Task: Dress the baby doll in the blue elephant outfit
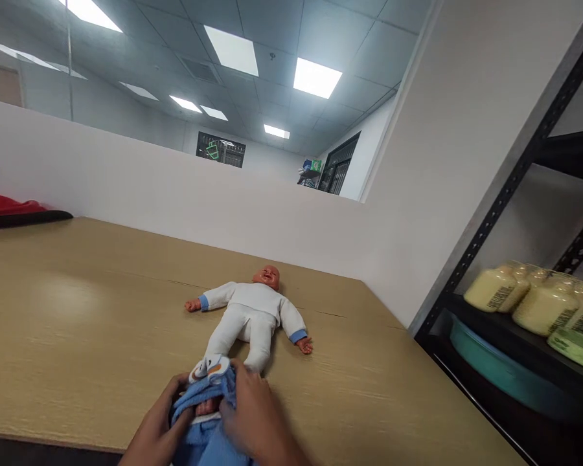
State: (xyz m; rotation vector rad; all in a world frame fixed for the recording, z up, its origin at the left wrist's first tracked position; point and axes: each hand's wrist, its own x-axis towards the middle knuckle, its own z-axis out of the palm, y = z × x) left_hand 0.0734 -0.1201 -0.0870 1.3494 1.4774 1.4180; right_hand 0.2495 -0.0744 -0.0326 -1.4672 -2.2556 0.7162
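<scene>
A baby doll (255,296) lies face up on the wooden table, in white cloth with blue cuffs, its arms spread and its head toward the wall. At its feet, a blue garment (199,446) with a white and orange patch is bunched around one leg. One of the doll's feet (208,406) shows inside the gathered cloth. My left hand (168,414) grips the left side of the garment, fingers curled over the fabric. On the other side my right hand (255,411) pinches the cloth close to the doll's lower leg. Parts of my fingers are hidden in the folds.
The wooden table (102,336) meets a white wall with a wide glass pane above it. A red item (10,204) lies at the far left. To the right, a black metal shelf (486,220) holds pale yellow bottles (544,301) and a teal basin (505,375).
</scene>
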